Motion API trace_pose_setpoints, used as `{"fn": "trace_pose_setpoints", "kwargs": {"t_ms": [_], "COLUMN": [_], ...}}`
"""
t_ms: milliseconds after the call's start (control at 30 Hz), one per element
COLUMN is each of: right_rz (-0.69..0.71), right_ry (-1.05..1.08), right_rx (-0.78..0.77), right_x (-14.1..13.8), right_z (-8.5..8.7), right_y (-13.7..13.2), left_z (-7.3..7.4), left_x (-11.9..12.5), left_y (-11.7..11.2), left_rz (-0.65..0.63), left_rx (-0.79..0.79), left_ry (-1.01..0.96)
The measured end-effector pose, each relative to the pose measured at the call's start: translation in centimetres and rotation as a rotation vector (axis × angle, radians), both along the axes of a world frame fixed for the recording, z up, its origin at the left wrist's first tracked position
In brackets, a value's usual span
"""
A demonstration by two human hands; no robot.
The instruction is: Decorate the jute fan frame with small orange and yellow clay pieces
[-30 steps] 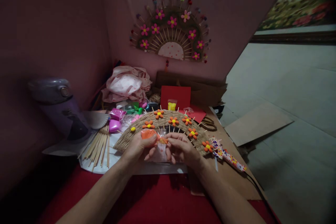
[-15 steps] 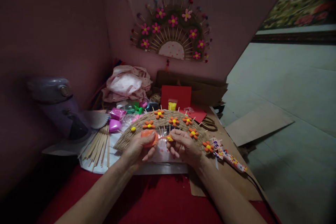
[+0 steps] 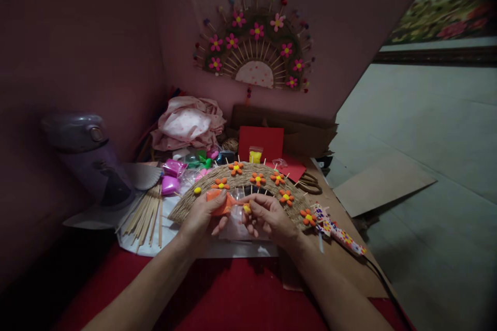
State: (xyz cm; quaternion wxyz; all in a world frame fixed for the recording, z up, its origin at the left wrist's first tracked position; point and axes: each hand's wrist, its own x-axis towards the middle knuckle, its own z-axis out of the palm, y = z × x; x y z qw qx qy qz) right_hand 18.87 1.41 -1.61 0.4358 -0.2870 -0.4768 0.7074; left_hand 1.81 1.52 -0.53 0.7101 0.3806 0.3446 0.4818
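the left hand grasps a clear packet of orange clay over the twine-wrapped fan; the right hand pinches a small yellow lump. behind the fan, a zip bag holds yellow clay.

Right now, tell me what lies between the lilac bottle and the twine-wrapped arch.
In the head view, a pale scalloped piece, a spread of thin wooden sticks and two magenta packets lie between the lilac bottle and the twine-wrapped arch.
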Motion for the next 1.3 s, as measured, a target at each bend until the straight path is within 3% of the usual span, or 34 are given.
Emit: {"fn": "trace_pose_setpoints", "kwargs": {"t_ms": [233, 467, 567, 833, 1167, 1300], "right_rz": [-0.035, 0.094, 0.102, -0.044, -0.081, -0.105], "right_ry": [0.012, 0.145, 0.178, 0.159, 0.080, 0.061], "right_rx": [-0.063, -0.008, -0.014, -0.107, 0.069, 0.085], "right_x": [0.1, 0.2, 0.3, 0.3, 0.1, 0.1], "right_z": [0.5, 0.8, 0.7, 1.5, 0.7, 0.7], "right_y": [-0.1, -0.5, -0.3, -0.1, 0.2, 0.2], "left_z": [0.6, 1.0, 0.8, 0.8, 1.0, 0.8], "left_x": [-0.2, -0.3, -0.4, -0.3, -0.3, -0.2], "left_y": [-0.1, 0.2, 0.3, 0.4, 0.0, -0.2], "left_rz": [0.074, 0.258, 0.254, 0.237, 0.249, 0.198], "left_rx": [0.005, 0.001, 0.019, 0.035, 0.012, 0.013], "left_ry": [-0.044, -0.124, -0.125, -0.145, -0.158, -0.165]}}
